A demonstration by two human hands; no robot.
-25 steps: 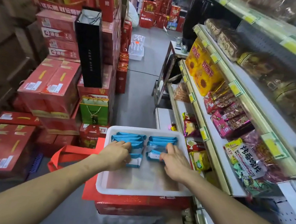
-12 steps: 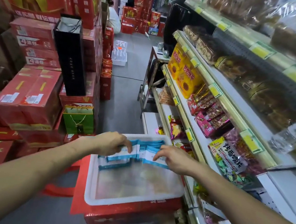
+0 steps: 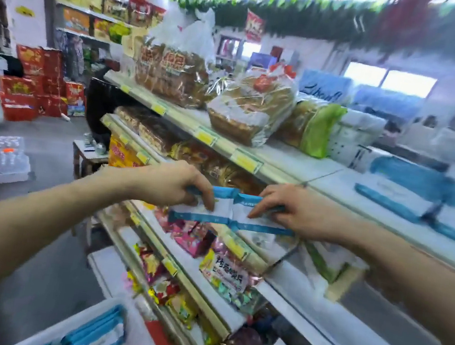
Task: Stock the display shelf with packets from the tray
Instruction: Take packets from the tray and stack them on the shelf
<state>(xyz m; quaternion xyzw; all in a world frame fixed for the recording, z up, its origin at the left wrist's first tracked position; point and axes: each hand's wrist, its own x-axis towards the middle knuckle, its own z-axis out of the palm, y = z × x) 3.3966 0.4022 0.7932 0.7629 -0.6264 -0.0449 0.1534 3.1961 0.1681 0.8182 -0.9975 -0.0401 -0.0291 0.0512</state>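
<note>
The packets [image 3: 230, 210], blue-and-white and flat, hang in the air between the two hands, in front of the shelf [image 3: 293, 169] edge and clear of any surface. The left hand [image 3: 172, 185] pinches the left stack, its fingers [image 3: 205, 198] clenched on the top corner with the thumb underneath; the right hand [image 3: 299, 210] does the same on the right stack, fingers [image 3: 259, 209] pressed onto its face. The two stacks meet edge to edge between the fingertips. They look light, thin and limp, with glossy film that is likely to slide, so a loose stack could fan out or slip; a grip across the whole stack near the sealed blue edge seems safest. Below the fingers sit more snack bags on lower shelves; above and beyond them lie bread bags [image 3: 246, 108]. Well below the left wrist, the tray [image 3: 69, 328] still holds more blue packets.
</note>
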